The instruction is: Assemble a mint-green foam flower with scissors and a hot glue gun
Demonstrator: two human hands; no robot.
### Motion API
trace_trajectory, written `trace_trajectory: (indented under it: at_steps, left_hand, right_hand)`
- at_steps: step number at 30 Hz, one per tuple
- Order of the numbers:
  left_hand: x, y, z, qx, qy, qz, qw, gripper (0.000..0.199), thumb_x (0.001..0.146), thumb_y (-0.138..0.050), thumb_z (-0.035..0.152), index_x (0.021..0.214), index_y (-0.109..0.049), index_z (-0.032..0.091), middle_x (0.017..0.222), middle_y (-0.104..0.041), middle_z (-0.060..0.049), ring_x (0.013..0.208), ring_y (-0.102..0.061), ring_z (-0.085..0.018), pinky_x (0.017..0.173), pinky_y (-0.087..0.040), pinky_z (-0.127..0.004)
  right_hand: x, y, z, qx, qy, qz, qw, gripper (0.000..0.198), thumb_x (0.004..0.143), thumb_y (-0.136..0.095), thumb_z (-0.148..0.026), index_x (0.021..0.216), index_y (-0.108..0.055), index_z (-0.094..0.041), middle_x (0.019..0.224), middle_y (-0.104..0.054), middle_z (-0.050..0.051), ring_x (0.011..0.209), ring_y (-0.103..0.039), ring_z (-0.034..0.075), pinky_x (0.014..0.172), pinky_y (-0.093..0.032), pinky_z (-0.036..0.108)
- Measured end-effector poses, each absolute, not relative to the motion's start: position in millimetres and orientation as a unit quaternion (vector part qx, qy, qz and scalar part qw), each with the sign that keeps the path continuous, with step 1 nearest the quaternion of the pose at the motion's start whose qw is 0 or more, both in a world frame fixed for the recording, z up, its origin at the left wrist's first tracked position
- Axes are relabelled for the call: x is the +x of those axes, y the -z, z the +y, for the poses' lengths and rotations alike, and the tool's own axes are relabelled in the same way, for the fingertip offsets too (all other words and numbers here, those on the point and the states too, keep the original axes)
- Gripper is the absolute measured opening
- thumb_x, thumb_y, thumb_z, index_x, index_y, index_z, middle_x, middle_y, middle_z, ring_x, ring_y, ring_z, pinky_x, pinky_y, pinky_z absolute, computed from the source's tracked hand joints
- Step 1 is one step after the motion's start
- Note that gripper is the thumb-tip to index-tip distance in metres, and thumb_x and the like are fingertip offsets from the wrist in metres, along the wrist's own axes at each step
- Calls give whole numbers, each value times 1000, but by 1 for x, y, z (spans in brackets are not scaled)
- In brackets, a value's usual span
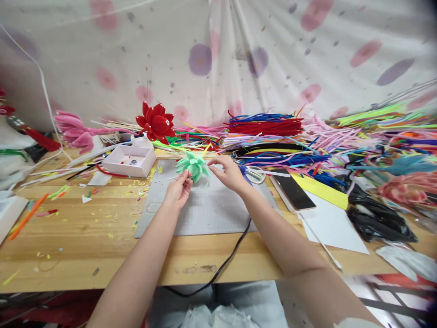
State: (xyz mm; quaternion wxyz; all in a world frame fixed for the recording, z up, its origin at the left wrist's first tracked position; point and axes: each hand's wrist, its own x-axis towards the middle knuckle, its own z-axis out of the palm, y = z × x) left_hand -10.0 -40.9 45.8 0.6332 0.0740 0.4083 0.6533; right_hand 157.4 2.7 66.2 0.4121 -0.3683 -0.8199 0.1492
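Observation:
A mint-green fuzzy flower (193, 166), which looks made of pipe cleaners, is pinched at its lower edge by my left hand (179, 189). It hangs over the far part of a grey cutting mat (218, 214). Just to the right of the petals is my right hand (228, 174), its fingers curved and apart, with nothing visible between them. A short yellow piece (206, 149) shows behind the flower; whether it is joined to it I cannot tell. Scissors with white handles (256, 175) lie to the right of my right hand.
Bundles of coloured pipe cleaners (266, 126) line the back. A red flower (156, 123) stands behind a white box (129, 160); a pink flower (77, 130) is farther left. A phone (295, 191) and white paper (336, 225) lie right. A black cable (232, 255) crosses the front edge.

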Motion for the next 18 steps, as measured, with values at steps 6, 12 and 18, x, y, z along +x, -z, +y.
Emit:
trace_trajectory:
  at_steps: [6,12,18]
  left_hand:
    - [-5,-41,-38,42,-662,397,634,13,80,-55,8,68,-61,9,58,-59,1,41,-49,-1,43,-47,-10]
    - [-1,-42,-32,73,-679,422,597,4,74,-63,12,71,-62,10,59,-59,2,42,-46,-1,39,-40,-10]
    - [2,-33,-25,129,-712,457,518,23,56,-77,23,70,-64,10,59,-60,2,40,-36,1,34,-17,-14]
  right_hand:
    - [127,-56,26,-326,-145,-817,452,19,79,-48,-14,86,-65,-22,93,-65,4,94,-54,19,89,-39,37]
    - [119,-45,35,-290,-150,-833,447,27,79,-42,-11,92,-65,-20,99,-64,7,98,-54,18,90,-40,37]
    - [116,-35,32,-280,-160,-831,453,32,81,-42,-11,102,-63,-21,108,-62,7,105,-53,18,94,-39,37]
